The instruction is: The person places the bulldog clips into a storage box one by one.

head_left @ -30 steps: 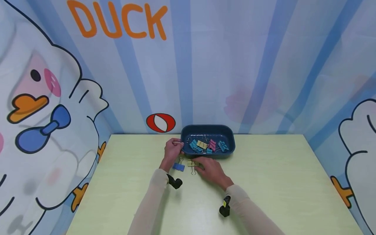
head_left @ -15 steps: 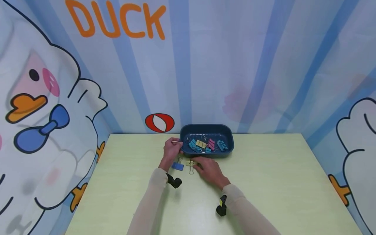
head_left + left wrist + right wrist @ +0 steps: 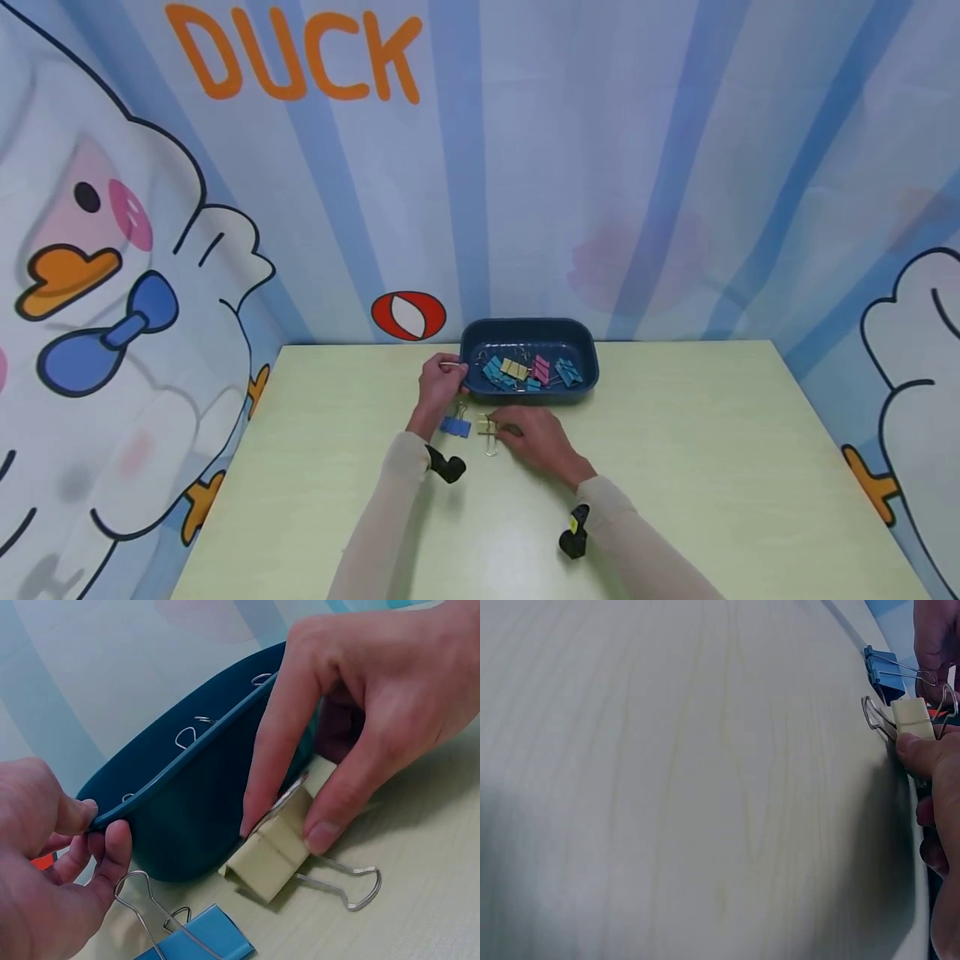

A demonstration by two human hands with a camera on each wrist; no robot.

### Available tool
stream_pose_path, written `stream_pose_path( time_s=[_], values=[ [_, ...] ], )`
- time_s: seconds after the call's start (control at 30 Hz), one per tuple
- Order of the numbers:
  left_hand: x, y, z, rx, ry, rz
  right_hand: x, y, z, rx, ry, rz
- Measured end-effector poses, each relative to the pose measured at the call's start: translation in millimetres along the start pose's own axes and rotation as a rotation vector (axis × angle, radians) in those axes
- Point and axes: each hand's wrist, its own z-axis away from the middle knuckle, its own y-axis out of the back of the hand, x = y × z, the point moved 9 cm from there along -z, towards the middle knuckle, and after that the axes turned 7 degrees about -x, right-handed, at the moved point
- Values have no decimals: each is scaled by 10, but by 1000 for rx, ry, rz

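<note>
My left hand (image 3: 438,385) pinches the left rim of a dark blue plastic tray (image 3: 187,817) between thumb and fingers. Just in front of the tray, my right hand (image 3: 538,437) grips a yellow binder clip (image 3: 274,847) between thumb and index finger, with one wire handle pointing out toward me. A blue binder clip (image 3: 455,427) lies on the table to the left of the yellow one, close to the left wrist. Inside the tray are several teal binder clips (image 3: 567,372), a pink one (image 3: 541,369) and a yellow one (image 3: 514,369).
The pale wooden table (image 3: 675,467) ends at a blue striped curtain (image 3: 525,167) printed with ducks, right behind the tray. Black wrist cameras (image 3: 573,533) sit on both sleeves.
My right hand has drawn slightly toward me with the yellow clip, leaving a little more gap to the tray. The left hand stays on the rim.
</note>
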Motion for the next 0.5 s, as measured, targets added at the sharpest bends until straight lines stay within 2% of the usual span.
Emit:
stream_pose_path(
  time_s=[0.13, 0.33, 0.5],
  values=[
    [9, -7, -1, 2, -3, 7, -15, 92, 51, 47, 26, -16],
    [14, -5, 0, -1, -13, 2, -3, 227, 88, 70, -5, -41],
    [-10, -3, -13, -4, -8, -5, -134, 419, 70, 103, 31, -22]
  ],
)
